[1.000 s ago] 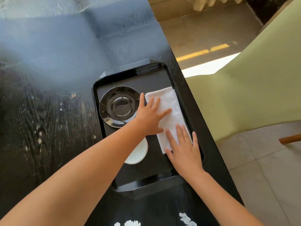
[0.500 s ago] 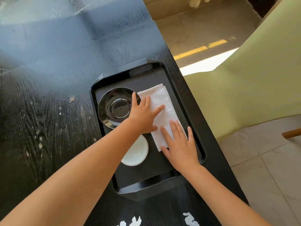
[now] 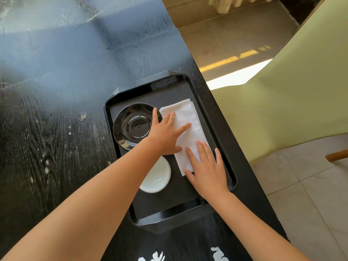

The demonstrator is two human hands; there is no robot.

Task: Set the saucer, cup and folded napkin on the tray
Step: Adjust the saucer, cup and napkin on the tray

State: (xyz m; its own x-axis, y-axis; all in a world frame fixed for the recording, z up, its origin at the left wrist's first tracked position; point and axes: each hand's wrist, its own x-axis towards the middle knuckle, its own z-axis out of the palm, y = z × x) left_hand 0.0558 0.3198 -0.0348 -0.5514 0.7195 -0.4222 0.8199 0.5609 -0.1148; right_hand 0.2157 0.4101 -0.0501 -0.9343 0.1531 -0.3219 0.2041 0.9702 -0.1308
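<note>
- Pressing flat on the folded napkin [image 3: 188,127], both hands show in the head view with fingers spread; neither grip is closed around anything.
- Left hand [image 3: 165,136]: its palm and fingers lie on the napkin's near-left part, fingers fanned wide and pointing away from the person, thumb against the napkin's left edge.
- Right hand [image 3: 206,171]: it rests palm down on the napkin's near end, fingers extended and slightly apart, covering that corner; the grip is wide.
- Napkin: white, folded into a long rectangle, it lies under both hands on the right side of the tray [image 3: 169,221], its far end reaching past the left fingertips toward the tray's far right corner.
- Saucer [image 3: 131,125]: black and glossy, it sits on the tray just left of the left hand, and the index finger overlaps its right rim.
- Cup [image 3: 160,178]: white and round, seen from above, it stands on the tray below the left wrist, partly hidden by the left forearm and apart from the right hand.
- Tray: black with a raised glossy rim, it sits on the dark wood-grain surface [image 3: 47,147], close to that surface's right edge.
- Beyond that edge, to the right of the right hand, stands a pale green chair [image 3: 282,110] on a tiled floor [image 3: 310,194].
</note>
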